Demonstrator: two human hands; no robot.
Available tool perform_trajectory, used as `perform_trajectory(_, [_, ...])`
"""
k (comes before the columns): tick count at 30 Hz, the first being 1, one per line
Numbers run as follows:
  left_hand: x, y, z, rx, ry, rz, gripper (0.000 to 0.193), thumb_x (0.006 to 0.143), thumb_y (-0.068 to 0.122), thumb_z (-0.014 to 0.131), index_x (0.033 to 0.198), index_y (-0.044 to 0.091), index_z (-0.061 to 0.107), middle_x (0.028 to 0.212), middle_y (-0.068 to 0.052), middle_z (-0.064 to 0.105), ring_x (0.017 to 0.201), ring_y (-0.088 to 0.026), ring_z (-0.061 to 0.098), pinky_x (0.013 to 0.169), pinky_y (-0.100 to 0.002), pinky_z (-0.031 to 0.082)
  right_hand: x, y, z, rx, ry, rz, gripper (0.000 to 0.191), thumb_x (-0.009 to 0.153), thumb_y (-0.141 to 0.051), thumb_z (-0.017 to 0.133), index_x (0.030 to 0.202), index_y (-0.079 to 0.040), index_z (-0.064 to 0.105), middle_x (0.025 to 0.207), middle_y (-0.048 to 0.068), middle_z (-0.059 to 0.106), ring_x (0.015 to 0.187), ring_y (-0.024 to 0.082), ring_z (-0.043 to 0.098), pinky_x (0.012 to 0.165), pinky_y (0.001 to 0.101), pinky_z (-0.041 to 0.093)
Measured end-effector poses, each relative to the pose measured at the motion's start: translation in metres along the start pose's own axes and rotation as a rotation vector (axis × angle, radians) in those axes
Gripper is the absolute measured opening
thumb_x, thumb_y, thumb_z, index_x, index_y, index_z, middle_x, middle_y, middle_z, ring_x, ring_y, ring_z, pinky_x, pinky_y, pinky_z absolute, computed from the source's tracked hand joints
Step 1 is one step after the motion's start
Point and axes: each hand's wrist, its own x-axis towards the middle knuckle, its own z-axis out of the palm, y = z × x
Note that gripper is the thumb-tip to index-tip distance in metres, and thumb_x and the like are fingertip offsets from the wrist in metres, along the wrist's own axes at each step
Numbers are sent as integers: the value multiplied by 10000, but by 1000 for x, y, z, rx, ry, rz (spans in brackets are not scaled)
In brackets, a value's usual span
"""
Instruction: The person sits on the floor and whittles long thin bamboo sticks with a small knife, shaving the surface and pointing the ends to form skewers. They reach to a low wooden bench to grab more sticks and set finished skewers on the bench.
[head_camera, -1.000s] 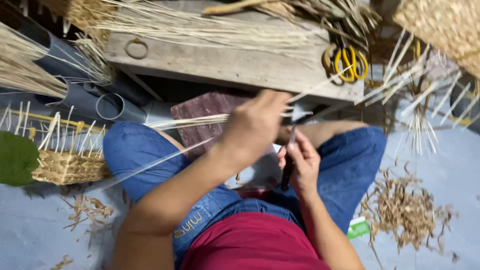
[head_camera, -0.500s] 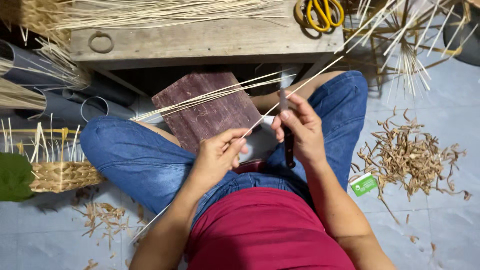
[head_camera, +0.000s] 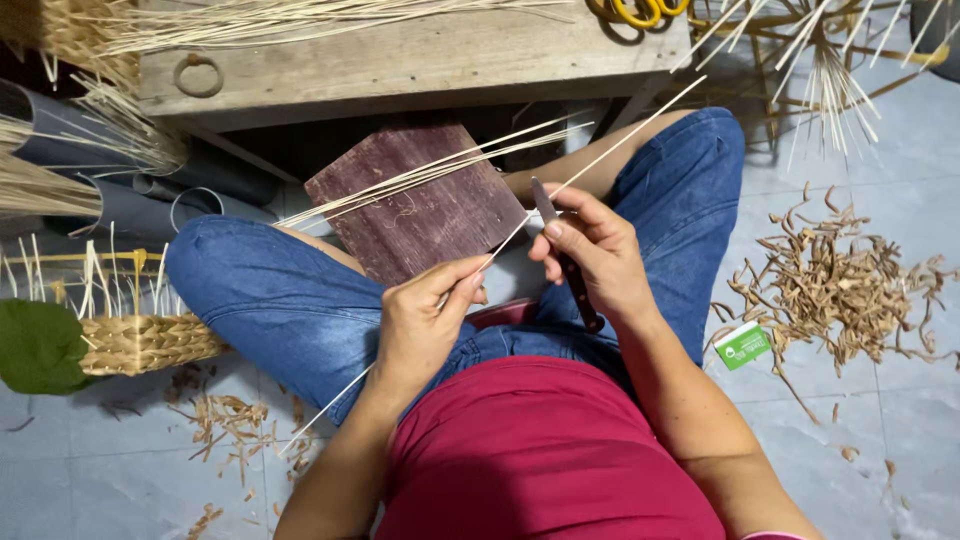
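Note:
My left hand (head_camera: 425, 322) pinches a long thin pale reed strip (head_camera: 620, 143) that runs from the floor by my left knee up to the right, past the bench. My right hand (head_camera: 592, 250) grips a small knife (head_camera: 563, 256) with a dark handle, its blade lying against the strip just right of my left fingers. Both hands hover over my lap, above crossed legs in blue jeans. A dark purple-brown board (head_camera: 425, 205) rests on my left leg, with several loose reed strips (head_camera: 430, 172) lying across it.
A wooden bench (head_camera: 420, 55) with a metal ring, reeds and yellow-handled scissors (head_camera: 640, 10) stands ahead. A half-woven basket (head_camera: 140, 340) and green leaf (head_camera: 38, 345) lie at left, grey pipes (head_camera: 120, 205) behind. Brown shavings (head_camera: 850, 290) and a small green-white packet (head_camera: 742, 345) lie at right.
My left hand has drawn back from the reeds on the board to my lap and pinched one strip. The knife in my right hand now meets that strip. The view tilted down.

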Motion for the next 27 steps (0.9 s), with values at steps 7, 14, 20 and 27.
perform_trajectory(7, [-15, 3, -16, 129, -25, -27, 193, 964, 65, 679, 1142, 62, 755, 949, -88, 785, 799, -132, 788, 675, -252, 596, 5, -3, -28, 19, 106, -40, 399, 1043, -70, 594, 1434, 1, 561, 897, 109, 700, 666, 116, 610, 581, 235, 498])
perform_trajectory(14, [-22, 0, -20, 202, -30, 19, 207, 960, 49, 674, 1151, 61, 751, 926, -88, 774, 797, -138, 778, 682, -253, 597, 10, 0, -63, 96, 249, -39, 443, 1027, -80, 611, 1466, -29, 570, 834, 98, 690, 608, 111, 578, 536, 237, 474])
perform_trajectory(20, [-24, -2, -29, 192, 25, -39, 183, 974, 80, 684, 1142, 66, 754, 937, -81, 786, 789, -108, 777, 657, -246, 597, 10, -19, -106, 188, 365, -196, 459, 1063, -75, 628, 1511, -25, 540, 851, 79, 672, 626, 123, 581, 556, 256, 476])
perform_trajectory(27, [-7, -5, -8, 18, 75, -314, 186, 971, 144, 703, 1138, 87, 765, 817, -23, 794, 508, -36, 564, 452, -222, 453, -8, -10, -37, -33, -30, 18, 522, 978, -71, 600, 1489, -53, 495, 796, 116, 716, 542, 128, 604, 506, 243, 499])
